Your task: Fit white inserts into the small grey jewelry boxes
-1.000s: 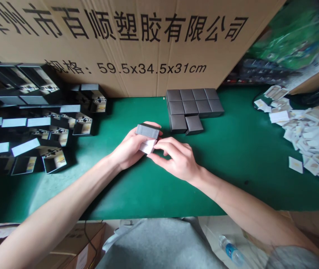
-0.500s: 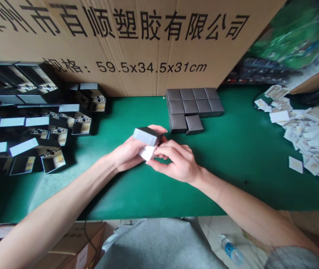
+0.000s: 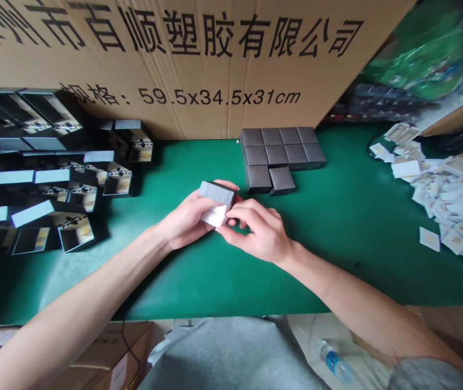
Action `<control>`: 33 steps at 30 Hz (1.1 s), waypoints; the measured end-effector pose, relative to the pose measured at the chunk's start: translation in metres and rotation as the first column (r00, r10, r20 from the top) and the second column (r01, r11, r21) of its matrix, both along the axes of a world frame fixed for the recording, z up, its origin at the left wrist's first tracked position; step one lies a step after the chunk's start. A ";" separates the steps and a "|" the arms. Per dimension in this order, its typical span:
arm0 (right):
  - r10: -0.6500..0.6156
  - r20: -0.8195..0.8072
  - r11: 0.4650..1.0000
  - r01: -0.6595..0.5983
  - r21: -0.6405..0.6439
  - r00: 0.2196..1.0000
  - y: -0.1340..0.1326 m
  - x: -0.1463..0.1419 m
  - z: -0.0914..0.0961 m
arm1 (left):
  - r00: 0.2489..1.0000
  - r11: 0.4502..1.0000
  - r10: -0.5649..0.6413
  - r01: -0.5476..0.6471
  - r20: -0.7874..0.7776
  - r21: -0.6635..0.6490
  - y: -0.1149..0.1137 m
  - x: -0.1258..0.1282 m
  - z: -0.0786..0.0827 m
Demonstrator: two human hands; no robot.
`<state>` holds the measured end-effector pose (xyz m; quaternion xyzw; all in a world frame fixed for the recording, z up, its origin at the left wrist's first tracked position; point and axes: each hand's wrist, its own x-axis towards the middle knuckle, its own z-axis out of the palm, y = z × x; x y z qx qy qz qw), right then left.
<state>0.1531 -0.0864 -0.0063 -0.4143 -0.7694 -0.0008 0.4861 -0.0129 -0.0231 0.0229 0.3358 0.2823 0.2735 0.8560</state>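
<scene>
Near the middle of the green table, my left hand (image 3: 188, 219) is wrapped round a small dark hinged box (image 3: 217, 192) with its lid raised. A white insert (image 3: 215, 215) shows at the lower side of the box, below the lid. My right hand (image 3: 258, 227) touches the right edge of this white piece with thumb and fingers pinched against it. The inside of the box is mostly hidden by the lid and my fingers. Closed dark boxes (image 3: 278, 146) stand in tight rows just beyond my hands.
Open dark boxes (image 3: 77, 189) crowd the left side of the table. White inserts (image 3: 451, 200) lie heaped at the right. A large printed carton (image 3: 199, 70) walls off the back. A plastic bottle (image 3: 333, 360) lies below the table's front edge.
The box in my left hand has tilted and shifted slightly right. The white insert now sits closer to the lid, and my right fingers have moved a little with it.
</scene>
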 end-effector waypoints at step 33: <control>-0.223 -0.585 0.782 -0.215 -0.585 0.780 0.010 0.005 -0.002 | 0.986 0.855 0.056 0.033 -0.155 0.518 0.003 -0.007 -0.017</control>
